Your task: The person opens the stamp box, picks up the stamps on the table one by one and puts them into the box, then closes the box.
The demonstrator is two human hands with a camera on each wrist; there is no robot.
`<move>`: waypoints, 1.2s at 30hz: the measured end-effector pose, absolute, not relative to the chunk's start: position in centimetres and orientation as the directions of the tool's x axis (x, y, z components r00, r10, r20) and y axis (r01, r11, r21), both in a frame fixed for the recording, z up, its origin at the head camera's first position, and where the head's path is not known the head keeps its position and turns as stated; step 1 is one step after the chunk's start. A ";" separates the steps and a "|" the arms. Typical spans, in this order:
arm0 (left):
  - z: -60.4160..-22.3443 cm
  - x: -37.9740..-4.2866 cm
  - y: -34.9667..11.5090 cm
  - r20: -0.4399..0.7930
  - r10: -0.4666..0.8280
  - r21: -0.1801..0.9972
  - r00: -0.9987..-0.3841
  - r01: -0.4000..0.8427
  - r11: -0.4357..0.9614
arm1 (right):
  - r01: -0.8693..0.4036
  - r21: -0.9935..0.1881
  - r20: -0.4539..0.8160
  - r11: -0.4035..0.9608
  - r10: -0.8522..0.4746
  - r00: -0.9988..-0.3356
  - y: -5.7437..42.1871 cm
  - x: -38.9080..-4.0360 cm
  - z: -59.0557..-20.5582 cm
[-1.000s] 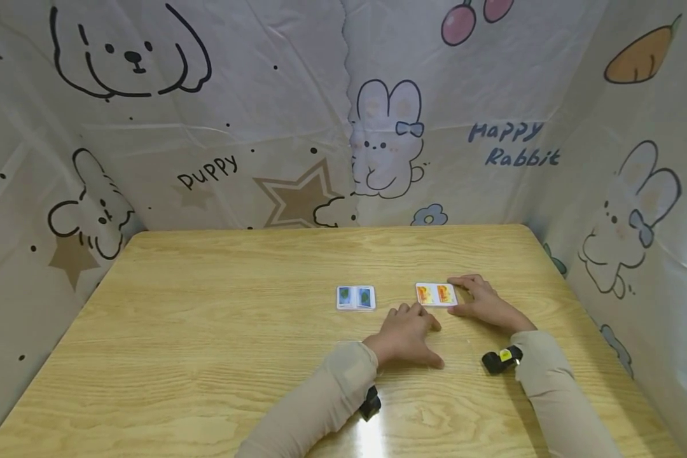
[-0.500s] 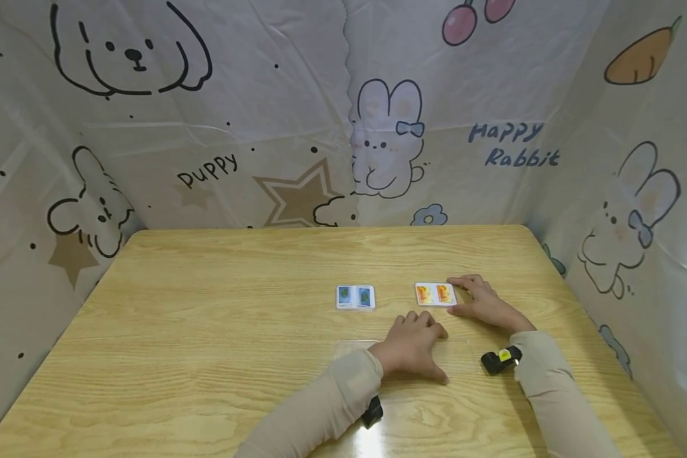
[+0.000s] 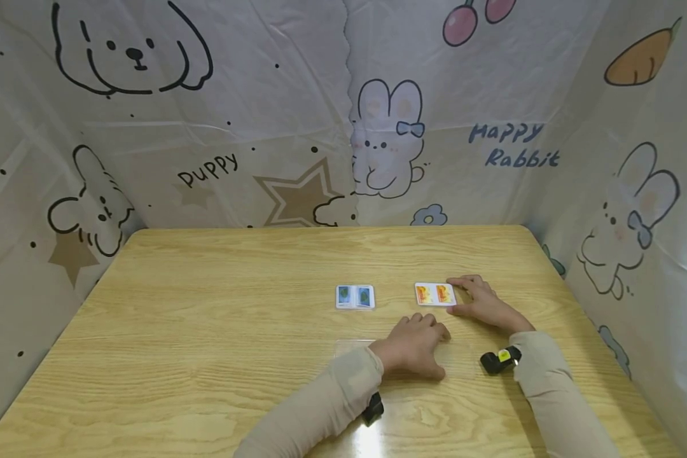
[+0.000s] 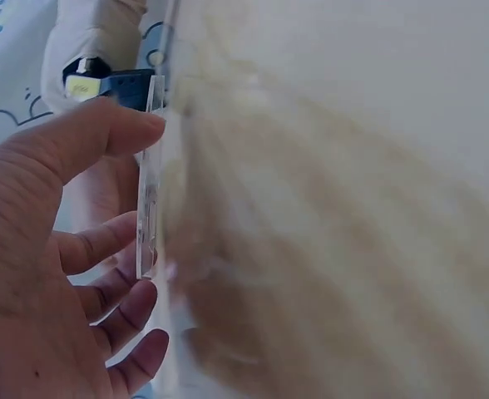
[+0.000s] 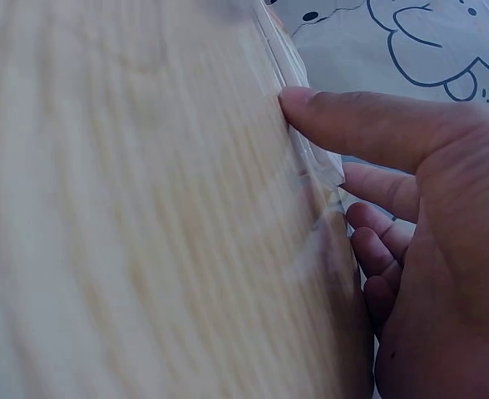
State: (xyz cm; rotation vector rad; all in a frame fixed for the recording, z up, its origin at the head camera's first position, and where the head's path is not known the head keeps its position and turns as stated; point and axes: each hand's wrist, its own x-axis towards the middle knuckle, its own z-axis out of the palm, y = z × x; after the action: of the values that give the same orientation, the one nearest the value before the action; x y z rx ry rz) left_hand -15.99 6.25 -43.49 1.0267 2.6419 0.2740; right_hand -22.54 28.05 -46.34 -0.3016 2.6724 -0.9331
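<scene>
In the head view, a thin clear plastic plate (image 3: 462,361) lies on the table under my left hand (image 3: 409,348). My left thumb and fingers straddle its near and far sides. In the left wrist view the thumb tip laps over the clear plate (image 4: 147,195), seen edge-on. My right hand (image 3: 483,308) holds a white card (image 3: 436,294) with two orange pictures, thumb at its near right corner and index finger at the far one. The right wrist view shows the thumb against a clear edge (image 5: 309,150). Another card (image 3: 355,297) with two blue-green pictures lies left of it.
The light wood table (image 3: 206,305) runs back to a printed cloth (image 3: 235,121) that hangs behind and on both sides. Small black wrist cameras (image 3: 500,360) hang beneath both sleeves.
My left hand has come down toward the near side, away from the cards and over the clear plate. The right hand and both cards have stayed in place.
</scene>
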 end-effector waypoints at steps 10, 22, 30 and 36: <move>-41.4 -18.3 5.3 -0.162 0.682 0.306 -0.713 0.621 0.721 | -0.130 -0.633 -0.177 0.763 -0.307 -0.935 28.2 -22.6 -46.4; -41.1 -20.9 4.6 -0.088 0.615 0.429 -0.784 0.527 0.734 | -0.114 -0.649 -0.181 0.752 -0.299 -0.937 28.4 -22.7 -46.7; -41.8 -22.8 4.9 -0.093 0.554 0.496 -0.827 0.444 0.746 | -0.118 -0.643 -0.165 0.757 -0.286 -0.944 28.2 -22.7 -46.8; -42.3 -24.1 5.0 -0.106 0.538 0.499 -0.836 0.423 0.756 | -0.115 -0.639 -0.170 0.761 -0.285 -0.943 28.4 -22.7 -47.0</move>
State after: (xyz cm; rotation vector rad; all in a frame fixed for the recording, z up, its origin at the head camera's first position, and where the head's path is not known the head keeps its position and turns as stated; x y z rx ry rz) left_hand -24.11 5.04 -42.31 0.7549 2.7111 0.6848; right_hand -22.70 28.42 -46.99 -0.3129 2.7004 -0.9550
